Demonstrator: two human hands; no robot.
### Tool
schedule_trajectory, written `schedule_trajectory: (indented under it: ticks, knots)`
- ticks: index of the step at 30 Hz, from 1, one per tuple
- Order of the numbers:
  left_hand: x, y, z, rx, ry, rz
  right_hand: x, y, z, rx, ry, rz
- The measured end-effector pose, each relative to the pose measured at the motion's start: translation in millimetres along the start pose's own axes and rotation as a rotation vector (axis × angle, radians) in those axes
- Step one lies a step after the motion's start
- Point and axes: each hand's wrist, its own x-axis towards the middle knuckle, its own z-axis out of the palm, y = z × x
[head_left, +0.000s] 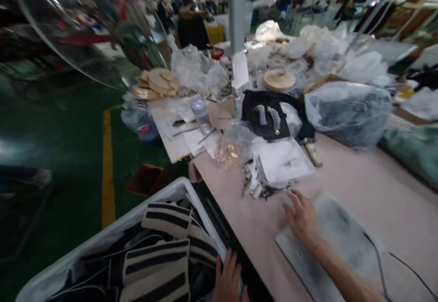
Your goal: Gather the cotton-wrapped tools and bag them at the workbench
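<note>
Left hand (228, 277) | at white bin's rim (204, 218) | striped pieces (155, 265) just left

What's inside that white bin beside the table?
In the white bin, cream-and-black striped pieces lie among dark material. Whatever is underneath is covered, so I can't tell what's there.

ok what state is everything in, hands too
White bin: open-topped, loaded with striped pieces
Left hand: at the bin's rim, grip unclear
Right hand: fingers slightly bent, nothing visibly held
Grey slab: lying flat
Bottle: lid on
Tan roll: lying flat
Clear plastic bag: filled with something dark
Fan: can't tell if spinning
</note>
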Motion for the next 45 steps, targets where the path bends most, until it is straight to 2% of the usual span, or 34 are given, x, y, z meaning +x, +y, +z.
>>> schedule_trajectory:
  ticks: [2,4,7,10,14,17,19,22,25,27,29,32,34,38,41,45]
  knots:
    - [-4.3,6.8,9.4,-0.034,0.05,-0.027,-43.5,-9.5,-12.3,-0.044,-0.113,0.0]
    - [-3.2,9.6,11.5,-0.049,0.13,-0.031,-75.9,-14.0,-17.0,-0.083,-0.191,0.001]
    - [4.3,11.3,5.2,-0.078,0.24,-0.032,-106.4,-11.7,-11.5,-0.157,-0.203,0.03]
    - [11.4,14.5,-1.8,-0.064,0.293,-0.053,-115.7,-8.3,-0.7,-0.228,-0.173,0.043]
    - [13.4,16.0,-4.0,0.001,0.323,-0.029,-112.3,-10.6,5.5,-0.281,-0.167,0.061]
    - [14.9,12.1,-7.5,0.042,0.402,0.001,-110.0,-12.8,6.0,-0.286,-0.162,0.055]
    - [25.5,11.4,-15.8,0.073,0.459,0.06,-109.2,-13.1,6.8,-0.279,-0.151,0.054]
    - [71.0,22.9,-37.2,0.082,0.461,0.168,-108.2,-12.9,8.2,-0.265,-0.128,0.068]
    - [153.2,47.4,-58.5,0.056,0.405,0.164,-107.6,-12.4,9.0,-0.259,-0.113,0.071]
    - [216.1,63.5,-69.0,0.023,0.36,0.087,-107.3,-12.0,9.5,-0.264,-0.096,0.066]
    - [272.9,74.4,-78.5,-0.033,0.324,-0.07,-106.8,-11.7,10.2,-0.271,-0.075,0.058]
    - [332.2,78.2,-95.6,-0.067,0.246,-0.343,-106.5,-11.9,11.5,-0.283,-0.032,0.039]
    - [354.3,74.4,-108.1,-0.078,0.19,-0.479,-107.0,-11.2,13.0,-0.295,0.013,0.017]
    - [381.1,63.6,-126.3,-0.202,0.158,-0.634,-109.0,-2.6,22.6,-0.312,0.131,-0.058]
    - [403.7,60.0,-130.1,-0.332,0.128,-0.775,-111.1,9.7,37.8,-0.33,0.215,-0.14]
    - [433.2,65.5,-126.8,-0.489,0.099,-0.96,-115.2,25.3,59.7,-0.389,0.275,-0.195]
